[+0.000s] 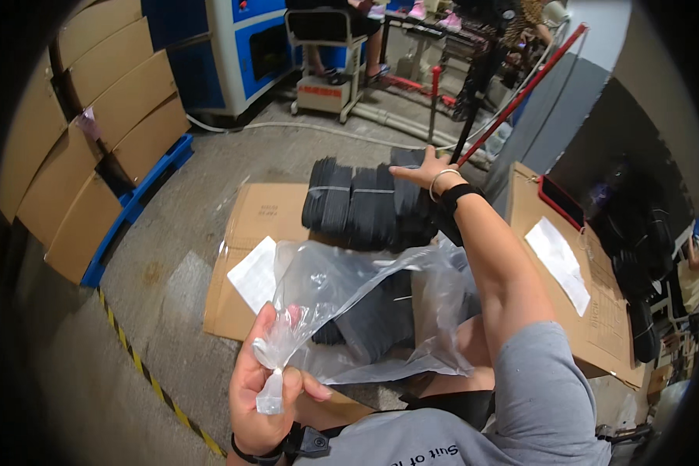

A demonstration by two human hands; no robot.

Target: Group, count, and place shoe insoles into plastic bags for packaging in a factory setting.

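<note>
Low in the frame, just left of centre, your left hand [266, 388] pinches the gathered corner of a clear, crinkled plastic bag [365, 303], thumb and fingers closed tight on the twisted film, while the rest of the bag billows up and right across the middle of the picture. Above centre, your right hand [429, 174] lies flat and spread on the top of a bound stack of flat black pieces [369, 203], tied with pale bands; its grip is wide and not yet closed on anything, only touching. To do this well, I judge you should keep the pinch firm so the film does not slide out, and close the right hand round one banded bundle as a whole rather than dragging loose pieces off the top. More black pieces [373, 318] show dimly through the bag at centre, so mind that the film does not catch on them. The stack rests on flattened brown cardboard [268, 213] spread over the grey concrete floor [163, 272], with a white paper sheet [254, 273] near the bag's left edge. Open room lies to the left of the cardboard, across bare concrete toward the yellow-and-black floor stripe [144, 369] at lower left. To the right, a closed brown carton [590, 311] stands close beside your forearm and a red rod [520, 97] slants down near the right hand, so that side is tight.
</note>
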